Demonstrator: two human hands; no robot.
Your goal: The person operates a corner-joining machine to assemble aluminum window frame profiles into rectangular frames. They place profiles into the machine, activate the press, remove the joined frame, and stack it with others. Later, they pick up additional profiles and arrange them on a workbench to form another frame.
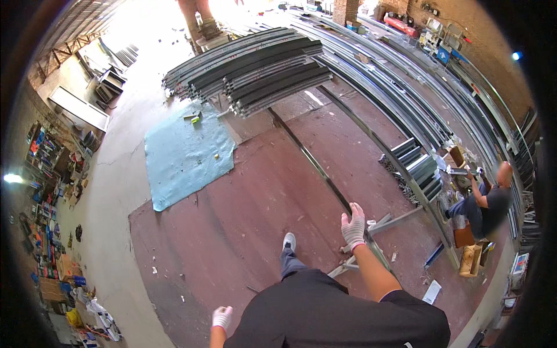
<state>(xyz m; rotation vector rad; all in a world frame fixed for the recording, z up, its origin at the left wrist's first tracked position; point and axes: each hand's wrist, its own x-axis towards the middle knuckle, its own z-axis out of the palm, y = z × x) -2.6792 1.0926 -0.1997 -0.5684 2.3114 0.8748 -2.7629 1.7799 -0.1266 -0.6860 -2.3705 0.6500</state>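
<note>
My right hand (354, 227), in a white glove, reaches forward with its fingers stretched and apart. It is over or against a long dark metal rail (316, 165) that runs away from me at waist height; whether it touches cannot be made out. My left hand (221, 317), gloved too, hangs low at my left side with the fingers curled in, and no object shows in it. At the far end of the rail lie stacked dark and grey metal profiles (278, 87). A second long rail (383, 151) runs beside the first, farther right.
A light blue sheet (188, 156) lies on the reddish floor, with small yellow-green items on it. At the right a person (487, 203) sits low beside short profiles (415, 165) and an open cardboard box (471, 260). Long profiles (371, 81) fill the back right. Tools and boxes (67, 267) line the left wall.
</note>
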